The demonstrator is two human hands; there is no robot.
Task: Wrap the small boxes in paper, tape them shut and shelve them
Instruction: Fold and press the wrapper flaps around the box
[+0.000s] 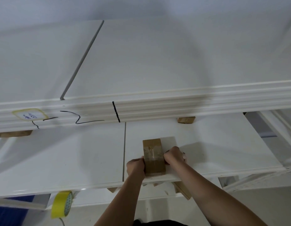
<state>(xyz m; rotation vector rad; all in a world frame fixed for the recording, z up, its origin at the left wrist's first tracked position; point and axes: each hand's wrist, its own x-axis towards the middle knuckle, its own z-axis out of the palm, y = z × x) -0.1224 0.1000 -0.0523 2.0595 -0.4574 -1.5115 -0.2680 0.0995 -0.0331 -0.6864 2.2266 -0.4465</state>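
Left hand (135, 167) grips the left side of the wrapped box (153, 158), fingers curled on it. Right hand (173, 156) grips the right side, knuckles up. Box is brown paper, clear tape across top, sitting on the white shelf (76, 157) near its front edge, at about 5 o'clock. Yellow tape roll (62, 204) hangs at 7 o'clock below the shelf. Two more brown boxes, one at 9 o'clock (14, 133), one at 3 o'clock (186, 119), tucked under the upper shelf (157, 62).

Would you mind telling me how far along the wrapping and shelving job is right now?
Done: the wrapped box is papered and taped. In hand: the left hand and right hand grip its sides on the white shelf, near the front edge. Left: letting go; whether unwrapped boxes remain is not visible.
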